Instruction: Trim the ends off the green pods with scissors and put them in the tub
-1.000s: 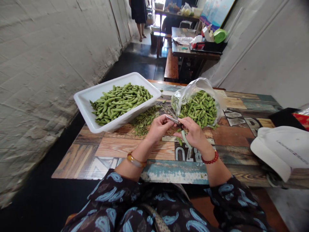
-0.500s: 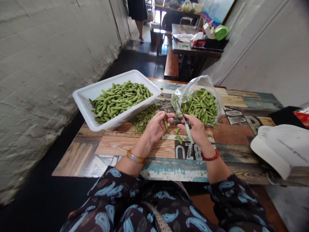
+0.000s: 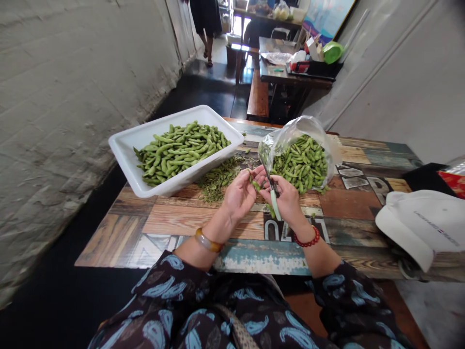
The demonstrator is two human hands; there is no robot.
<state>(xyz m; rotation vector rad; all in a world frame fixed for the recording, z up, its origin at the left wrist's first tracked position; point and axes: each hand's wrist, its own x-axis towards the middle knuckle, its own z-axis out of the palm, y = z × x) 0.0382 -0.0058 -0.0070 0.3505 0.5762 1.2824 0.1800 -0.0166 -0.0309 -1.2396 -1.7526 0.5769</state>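
My left hand (image 3: 239, 195) is closed on a green edamame pod (image 3: 256, 185), which lies at its curled fingers. In my right hand (image 3: 290, 199) is a pair of scissors (image 3: 275, 204) with a pale green handle, its dark blades pointing away from me. The two hands nearly meet over the table. Another loose pod (image 3: 271, 211) lies on the tabletop below them. To the left, a white plastic tub (image 3: 178, 183) holds many pods. A clear plastic bag (image 3: 332, 150) with more pods opens toward me on the right. Stem trimmings (image 3: 217, 184) are heaped beside the tub.
The patchwork wooden table (image 3: 189, 218) carries a white cap (image 3: 417, 223) at its right. White walls run along both sides. Beyond are a bench (image 3: 258, 97), a second table (image 3: 272, 72) with packages, and a person (image 3: 206, 24) in dark clothing.
My right hand has moved left with the scissors, closer to my left hand. The pod in my left hand now lies more sideways. In the background, the person's legs have shifted.
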